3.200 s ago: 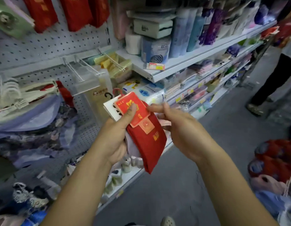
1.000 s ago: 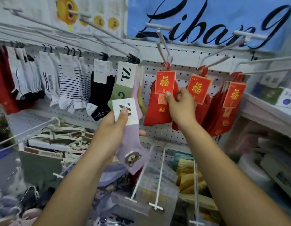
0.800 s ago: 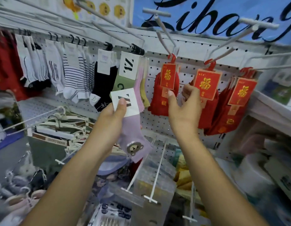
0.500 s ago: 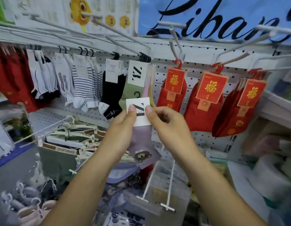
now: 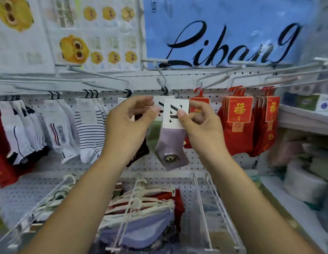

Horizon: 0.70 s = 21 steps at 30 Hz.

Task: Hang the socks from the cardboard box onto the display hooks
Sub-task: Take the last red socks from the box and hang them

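In front of a white pegboard wall (image 5: 210,162) hung with rows of socks, both bare hands are raised to the level of the wire display hooks. The right hand (image 5: 201,125) pinches the right edge of a white cardboard header card with black slanted stripes (image 5: 175,112), thumb on the front and fingers curled behind it. Below that card hangs the pale lilac sock with a small brown bear patch (image 5: 171,147), tilted slightly to the left, its toe pointing down. The card's small grey plastic hanger loop (image 5: 176,94) sits just right of the tip of a white wire display hook (image 5: 160,74); whether the loop is already on the wire cannot be told. The left hand (image 5: 128,123) is beside the card's left edge, fingers loosely curled and parted, thumb and forefinger near each other; no grasp on anything is visible. Behind the card, a second matching striped card (image 5: 158,103) hangs from a black hanger on that hook. To the right hang red socks with red-and-gold cards (image 5: 238,123); to the left, white striped socks (image 5: 89,131). A blue banner with black script (image 5: 233,33) is above.
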Tool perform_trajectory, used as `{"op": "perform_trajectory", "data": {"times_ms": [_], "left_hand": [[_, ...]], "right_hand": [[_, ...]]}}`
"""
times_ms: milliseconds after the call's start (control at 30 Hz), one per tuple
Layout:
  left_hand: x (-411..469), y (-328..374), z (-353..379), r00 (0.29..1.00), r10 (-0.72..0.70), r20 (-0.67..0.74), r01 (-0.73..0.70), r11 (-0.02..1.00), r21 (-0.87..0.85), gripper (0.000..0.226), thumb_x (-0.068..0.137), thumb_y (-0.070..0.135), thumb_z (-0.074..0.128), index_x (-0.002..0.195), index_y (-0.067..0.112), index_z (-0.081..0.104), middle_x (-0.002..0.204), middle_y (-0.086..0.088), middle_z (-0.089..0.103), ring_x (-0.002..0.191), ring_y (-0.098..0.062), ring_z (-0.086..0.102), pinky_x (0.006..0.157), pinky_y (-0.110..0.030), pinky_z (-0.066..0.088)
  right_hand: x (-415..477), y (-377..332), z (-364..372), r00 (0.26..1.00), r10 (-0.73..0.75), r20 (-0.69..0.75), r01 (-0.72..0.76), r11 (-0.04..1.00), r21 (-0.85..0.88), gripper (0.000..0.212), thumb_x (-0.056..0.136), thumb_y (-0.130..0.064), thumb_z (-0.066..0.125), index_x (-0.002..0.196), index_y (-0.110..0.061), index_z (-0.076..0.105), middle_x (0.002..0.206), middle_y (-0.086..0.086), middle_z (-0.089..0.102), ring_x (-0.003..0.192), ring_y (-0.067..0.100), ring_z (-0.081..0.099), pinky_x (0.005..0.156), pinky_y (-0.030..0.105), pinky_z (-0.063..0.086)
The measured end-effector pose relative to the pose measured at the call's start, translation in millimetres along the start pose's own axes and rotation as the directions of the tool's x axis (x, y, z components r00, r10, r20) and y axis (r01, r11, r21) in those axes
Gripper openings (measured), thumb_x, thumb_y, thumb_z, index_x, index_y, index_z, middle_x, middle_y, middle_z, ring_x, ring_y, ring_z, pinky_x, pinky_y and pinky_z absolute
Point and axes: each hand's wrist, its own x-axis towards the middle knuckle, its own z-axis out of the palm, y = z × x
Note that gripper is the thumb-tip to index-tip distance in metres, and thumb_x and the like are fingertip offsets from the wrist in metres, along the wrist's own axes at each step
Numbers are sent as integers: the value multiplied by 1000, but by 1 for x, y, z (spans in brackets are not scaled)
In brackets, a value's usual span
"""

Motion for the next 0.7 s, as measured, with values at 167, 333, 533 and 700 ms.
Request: {"op": "perform_trajectory", "data": {"times_ms": [167,333,533,700], "left_hand": [[33,-1,3,989,118,84,-116,993,-30,24,89,25,78,110,35,73,108,14,75,104,2,67,85,-14,52],[51,2,2,968,219,119,-214,975,-58,12,90,23,76,100,29,77,107,11,77,107,-6,69,96,-43,57],[56,-2,4,966,233,114,-227,972,-63,15,89,18,76,91,33,76,102,9,78,103,-10,72,94,-50,57],[47,-20,1,990,126,56,-127,992,15,13,92,24,74,102,31,70,112,14,74,112,-4,66,100,-41,53]], "right_hand": [[18,-3,12,996,-69,-54,61,989,-136,30,94,-18,69,121,-20,57,92,21,72,89,34,70,84,50,57],[36,-4,22,991,-133,0,130,967,-219,30,94,-20,69,121,-25,57,90,13,74,86,25,72,77,35,58],[43,10,23,992,-110,61,123,953,-278,25,91,-20,72,103,-35,57,83,10,74,78,20,72,70,38,58],[46,13,18,993,-103,65,117,956,-269,30,90,-30,74,115,-27,57,89,4,71,83,14,69,75,33,59]]}}
